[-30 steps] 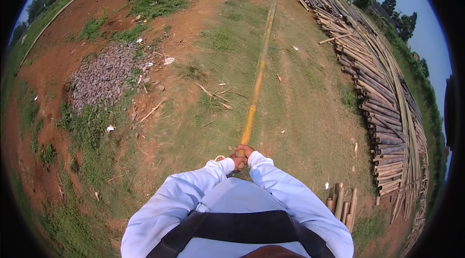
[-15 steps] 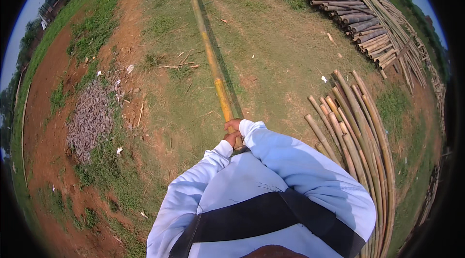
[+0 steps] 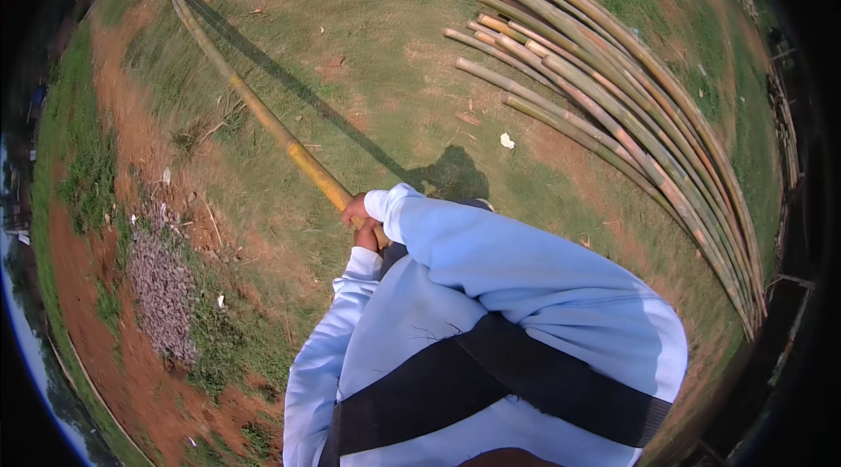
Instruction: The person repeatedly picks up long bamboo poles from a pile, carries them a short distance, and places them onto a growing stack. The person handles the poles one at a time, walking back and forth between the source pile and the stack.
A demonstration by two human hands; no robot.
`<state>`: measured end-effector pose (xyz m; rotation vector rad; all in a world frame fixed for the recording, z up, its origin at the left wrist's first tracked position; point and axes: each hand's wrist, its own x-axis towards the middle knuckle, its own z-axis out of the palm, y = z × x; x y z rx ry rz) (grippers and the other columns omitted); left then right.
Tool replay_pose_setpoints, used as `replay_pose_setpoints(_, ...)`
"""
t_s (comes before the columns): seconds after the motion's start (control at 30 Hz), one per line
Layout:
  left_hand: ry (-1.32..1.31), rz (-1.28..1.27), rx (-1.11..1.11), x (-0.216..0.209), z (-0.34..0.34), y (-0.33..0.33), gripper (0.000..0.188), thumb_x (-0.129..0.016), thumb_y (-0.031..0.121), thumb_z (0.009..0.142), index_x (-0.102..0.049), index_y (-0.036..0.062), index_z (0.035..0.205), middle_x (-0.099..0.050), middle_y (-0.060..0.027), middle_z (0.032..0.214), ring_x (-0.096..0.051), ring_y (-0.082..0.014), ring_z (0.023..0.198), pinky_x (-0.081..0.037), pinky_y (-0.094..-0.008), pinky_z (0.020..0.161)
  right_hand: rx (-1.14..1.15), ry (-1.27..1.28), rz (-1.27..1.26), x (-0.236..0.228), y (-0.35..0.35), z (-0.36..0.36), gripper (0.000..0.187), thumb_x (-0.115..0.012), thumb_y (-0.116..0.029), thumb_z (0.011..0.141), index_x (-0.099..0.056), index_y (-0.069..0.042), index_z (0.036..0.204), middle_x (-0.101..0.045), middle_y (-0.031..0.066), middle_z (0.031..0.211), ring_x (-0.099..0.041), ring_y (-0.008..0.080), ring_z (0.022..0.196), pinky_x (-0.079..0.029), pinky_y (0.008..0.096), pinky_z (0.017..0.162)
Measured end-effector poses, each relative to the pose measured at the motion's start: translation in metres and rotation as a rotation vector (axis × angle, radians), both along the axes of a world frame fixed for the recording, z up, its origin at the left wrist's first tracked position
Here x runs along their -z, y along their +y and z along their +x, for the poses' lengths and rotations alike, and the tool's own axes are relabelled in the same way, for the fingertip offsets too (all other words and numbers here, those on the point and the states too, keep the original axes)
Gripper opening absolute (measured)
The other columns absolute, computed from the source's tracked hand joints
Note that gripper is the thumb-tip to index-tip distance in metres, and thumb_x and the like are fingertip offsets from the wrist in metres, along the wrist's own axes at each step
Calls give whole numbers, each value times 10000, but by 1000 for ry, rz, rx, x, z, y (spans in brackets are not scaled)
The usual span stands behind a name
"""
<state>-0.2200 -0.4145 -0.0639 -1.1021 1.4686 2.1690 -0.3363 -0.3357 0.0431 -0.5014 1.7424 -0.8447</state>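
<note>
A long yellow-green bamboo pole slants from my waist toward the far left, its shadow lying on the grass beside it. My right hand is closed around the pole near its close end. Just below, nearer my body, my left hand also wraps the pole. The pole's near end is partly hidden by my hands and body. Its far tip reaches the upper left of the view.
To the right lies a fanned stack of long bamboo poles. A heap of grey gravel sits at the left beside red soil. White scraps, such as one litter piece, dot the grass.
The pole's far end now points farther left, and my hands with the pole are farther left and higher in view. The bamboo stack at right shows more fully. Both hands keep their hold.
</note>
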Motion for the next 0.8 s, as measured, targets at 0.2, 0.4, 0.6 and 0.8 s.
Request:
replay_pose_setpoints(0.2,113,96,-9,-23,-14,111,402,-467,224,734,-515,-28,1044,-582,-141,955,-574,-255,880,-473,-330,754,49,-35,-69,-32,122,-4,580,-660,-340,521,-573,-22,998,-582,168,890,-558,288,724,-448,390,621)
replay_pose_setpoints(0.4,60,68,-77,-48,3,265,378,-536,271,740,-554,-36,959,-603,-105,859,-598,-210,745,-475,-288,657,165,-232,106,-11,249,8,484,-650,-335,559,-591,-34,934,-573,159,910,-559,259,756,-446,377,654)
replay_pose_setpoints(0.6,-77,-113,-92,-14,60,360,313,-588,182,659,-549,-25,890,-592,-97,789,-592,-217,666,-477,-316,570,202,-277,82,42,334,71,280,-650,-283,598,-608,-60,762,-584,94,798,-547,206,663,-449,342,591)
replay_pose_setpoints(0.8,-28,-155,-88,-30,140,434,346,-638,230,622,-565,-12,858,-586,-84,731,-581,-200,592,-467,-298,504,66,-327,12,59,401,141,255,-645,-262,611,-591,-65,763,-567,84,708,-545,183,584,-438,300,496)
